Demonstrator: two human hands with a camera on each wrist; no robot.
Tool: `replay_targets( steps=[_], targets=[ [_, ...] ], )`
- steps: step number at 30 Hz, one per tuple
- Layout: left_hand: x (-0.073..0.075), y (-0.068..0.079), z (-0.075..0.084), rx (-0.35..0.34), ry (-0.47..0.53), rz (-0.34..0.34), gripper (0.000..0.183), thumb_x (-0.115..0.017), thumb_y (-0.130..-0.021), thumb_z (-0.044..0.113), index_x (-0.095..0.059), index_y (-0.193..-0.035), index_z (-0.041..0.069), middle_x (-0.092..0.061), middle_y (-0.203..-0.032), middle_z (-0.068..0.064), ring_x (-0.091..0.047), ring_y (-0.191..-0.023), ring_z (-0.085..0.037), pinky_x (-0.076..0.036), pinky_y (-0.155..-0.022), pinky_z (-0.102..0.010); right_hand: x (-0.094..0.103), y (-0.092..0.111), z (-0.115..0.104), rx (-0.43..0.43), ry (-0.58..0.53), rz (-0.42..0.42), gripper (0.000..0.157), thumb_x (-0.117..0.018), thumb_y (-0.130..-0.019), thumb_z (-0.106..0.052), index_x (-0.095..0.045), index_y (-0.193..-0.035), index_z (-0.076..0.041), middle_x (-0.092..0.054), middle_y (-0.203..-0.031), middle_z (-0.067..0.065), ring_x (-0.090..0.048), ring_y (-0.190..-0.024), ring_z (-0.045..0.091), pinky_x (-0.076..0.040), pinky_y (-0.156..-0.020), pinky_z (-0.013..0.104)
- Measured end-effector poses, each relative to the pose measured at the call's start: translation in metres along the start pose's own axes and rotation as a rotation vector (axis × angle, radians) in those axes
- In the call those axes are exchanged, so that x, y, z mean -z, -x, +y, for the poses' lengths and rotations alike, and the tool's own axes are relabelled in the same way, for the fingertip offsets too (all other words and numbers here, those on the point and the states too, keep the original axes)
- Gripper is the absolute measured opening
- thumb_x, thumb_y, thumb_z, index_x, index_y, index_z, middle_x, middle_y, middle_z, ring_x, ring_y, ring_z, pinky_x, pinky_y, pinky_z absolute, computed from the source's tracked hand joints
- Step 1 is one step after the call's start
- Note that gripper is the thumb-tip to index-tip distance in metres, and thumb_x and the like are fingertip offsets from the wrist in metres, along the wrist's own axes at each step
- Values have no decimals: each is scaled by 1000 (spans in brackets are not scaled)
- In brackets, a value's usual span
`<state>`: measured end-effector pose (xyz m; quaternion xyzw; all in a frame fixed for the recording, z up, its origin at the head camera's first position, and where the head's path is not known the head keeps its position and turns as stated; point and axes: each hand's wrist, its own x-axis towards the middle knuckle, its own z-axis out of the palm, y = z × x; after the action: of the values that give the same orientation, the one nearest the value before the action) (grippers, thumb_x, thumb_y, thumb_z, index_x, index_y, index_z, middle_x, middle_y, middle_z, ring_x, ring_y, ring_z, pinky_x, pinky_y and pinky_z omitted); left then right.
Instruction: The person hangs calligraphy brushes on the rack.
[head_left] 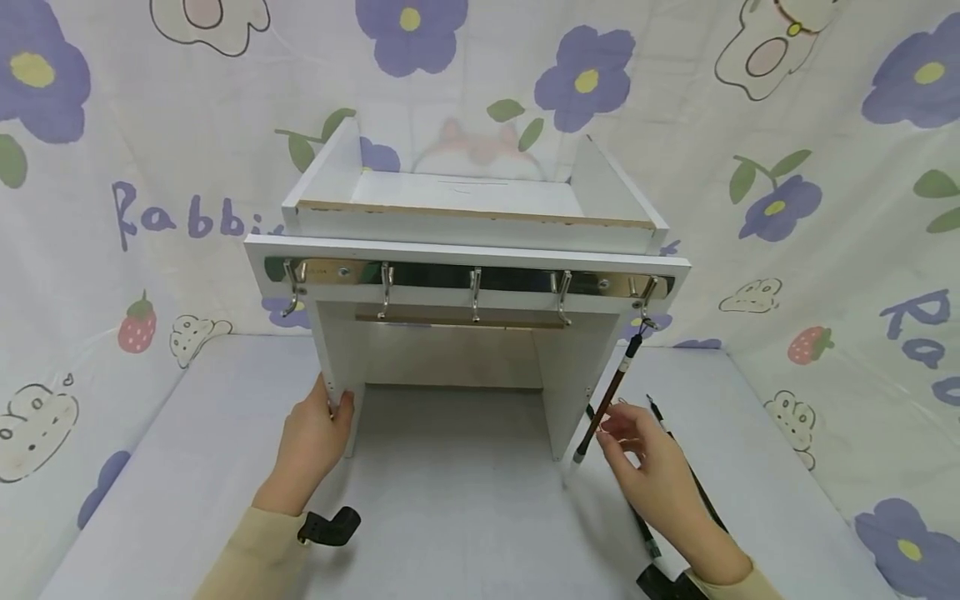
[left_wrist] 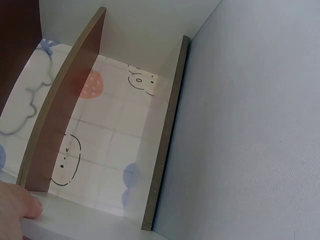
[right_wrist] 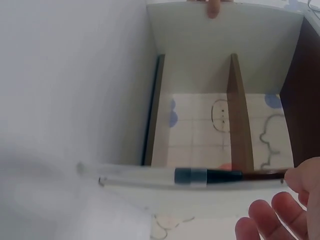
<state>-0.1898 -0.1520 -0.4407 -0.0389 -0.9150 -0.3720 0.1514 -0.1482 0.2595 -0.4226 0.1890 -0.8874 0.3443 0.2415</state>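
Note:
A white shelf stand [head_left: 465, 252] with a row of metal hooks [head_left: 476, 292] along its front rail stands on the table. My left hand [head_left: 311, 437] grips the edge of its left side panel [head_left: 333, 367]. From the rightmost hook [head_left: 647, 296] a calligraphy brush [head_left: 617, 379] hangs aslant, with a brown handle, a black collar and pale bristles pointing down. My right hand [head_left: 648, 458] has thumb and fingertips at the lower handle, pinching it. In the right wrist view the thumb covers part of the brush [right_wrist: 220, 176].
More dark brushes [head_left: 701, 492] lie on the white table [head_left: 465, 533] beneath and beside my right forearm. A patterned cloth [head_left: 480, 92] hangs behind and at both sides. The stand has an open tray top [head_left: 465, 196] and a crossbar [head_left: 459, 320] underneath.

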Motion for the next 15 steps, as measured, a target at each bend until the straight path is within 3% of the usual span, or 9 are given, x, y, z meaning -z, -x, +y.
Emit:
replay_targets(
  steps=[5, 15],
  targets=[
    [0, 0, 0, 0, -3, 2, 39, -49, -100, 18, -42, -132, -2, -61, -113, -34, -65, -92, -46, -53, -69, -54, 9, 4, 10, -24, 23, 10, 36, -69, -87, 0, -56, -120, -3, -66, -97, -1, -64, -85, 13, -54, -72, 30],
    [0, 0, 1, 3, -8, -2, 40, -49, -100, 18, -41, -134, -2, -59, -116, -34, -64, -94, -47, -53, -70, -54, 25, 21, 43, -128, 57, 40, 32, -68, -90, -5, -56, -120, -6, -66, -95, -1, -62, -84, 7, -49, -71, 17]
  ],
)
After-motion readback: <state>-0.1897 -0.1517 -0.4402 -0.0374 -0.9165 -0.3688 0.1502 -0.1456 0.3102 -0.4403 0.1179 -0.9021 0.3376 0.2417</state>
